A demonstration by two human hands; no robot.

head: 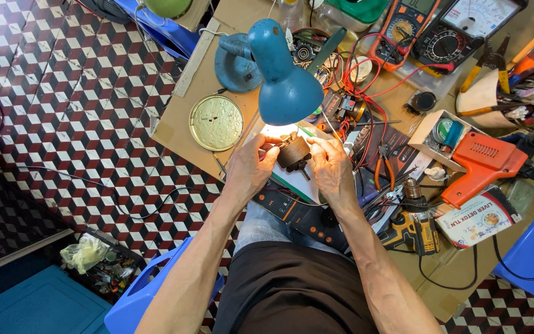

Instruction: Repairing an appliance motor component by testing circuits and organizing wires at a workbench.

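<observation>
Best to keep the small dark motor [294, 153] steady just under the blue lamp [285, 80], left hand [250, 168] and right hand [332, 168] both closed in a snug grip on it, above the messy counter [183, 117].

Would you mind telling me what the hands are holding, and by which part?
Both the left hand and right hand hold a small dark motor by its opposite sides, fingertips gripping it under the lamp.
</observation>
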